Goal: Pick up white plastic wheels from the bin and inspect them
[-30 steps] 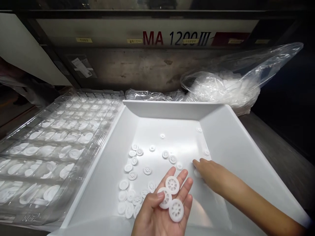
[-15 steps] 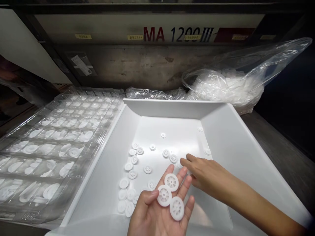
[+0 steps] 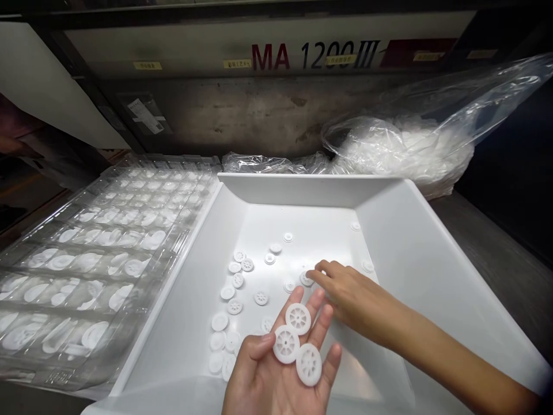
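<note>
Three white spoked wheels point(image 3: 298, 341) lie on the flat, upturned left hand point(image 3: 276, 374) at lower centre, thumb resting against one. The right hand point(image 3: 345, 294), fingers loosely curled, touches a loose wheel point(image 3: 306, 280) on the white tray point(image 3: 389, 242) floor. Some twenty wheels remain scattered there, while the clear blister tray point(image 3: 99, 271) at left looks largely filled.

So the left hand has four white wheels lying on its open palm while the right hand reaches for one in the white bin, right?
Not quite: the head view shows three white wheels on the open left hand, not four. The rest holds: the right hand reaches to a wheel on the floor of the white bin.
</note>
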Available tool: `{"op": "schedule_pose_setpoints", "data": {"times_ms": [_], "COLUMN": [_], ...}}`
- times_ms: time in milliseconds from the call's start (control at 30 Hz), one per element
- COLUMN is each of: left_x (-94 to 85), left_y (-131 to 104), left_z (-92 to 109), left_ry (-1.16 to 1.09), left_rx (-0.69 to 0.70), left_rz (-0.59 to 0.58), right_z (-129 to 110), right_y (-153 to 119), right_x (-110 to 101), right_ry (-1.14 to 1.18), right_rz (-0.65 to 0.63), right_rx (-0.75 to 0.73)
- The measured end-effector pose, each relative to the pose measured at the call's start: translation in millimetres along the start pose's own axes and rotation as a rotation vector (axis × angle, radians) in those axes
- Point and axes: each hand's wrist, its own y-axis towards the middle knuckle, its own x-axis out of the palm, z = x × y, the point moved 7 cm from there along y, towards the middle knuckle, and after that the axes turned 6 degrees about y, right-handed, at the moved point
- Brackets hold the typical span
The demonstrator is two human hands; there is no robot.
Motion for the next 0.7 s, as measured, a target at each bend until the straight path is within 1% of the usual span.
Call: {"op": "schedule_pose_setpoints", "data": {"times_ms": [100,200,300,400,467,533,600,700], "left_x": [-2.2,-2.1,-0.6,1.3,1.8,1.8,1.2,-0.2], "left_y": [0,0,-1,-2,-2,-2,-2,0], "left_z": [-1,-1,-1,0,0,-1,-1,-2], "left_ry": [0.006,0.012,0.025,0.038,0.044,0.043,0.031,0.010], "left_rx": [-0.016,-0.027,-0.039,-0.042,-0.043,-0.049,-0.059,-0.073], "left_rz": [-0.029,-0.057,-0.077,-0.100,-0.112,-0.125,-0.139,-0.158], "right_z": [0,3,16,41,49,43,28,12], "right_y": [6,7,5,1,-1,-1,1,4], "right_x": [16,20,10,-8,-11,-4,10,25], "right_ry": [-0.019,-0.012,0.020,0.031,0.041,0.066,0.071,0.020], "right_rz": [-0.029,-0.041,-0.025,0.034,0.045,0.010,-0.033,-0.052], "right_rx": [0.027,0.042,0.040,0.115,0.160,0.153,0.126,0.120]}}
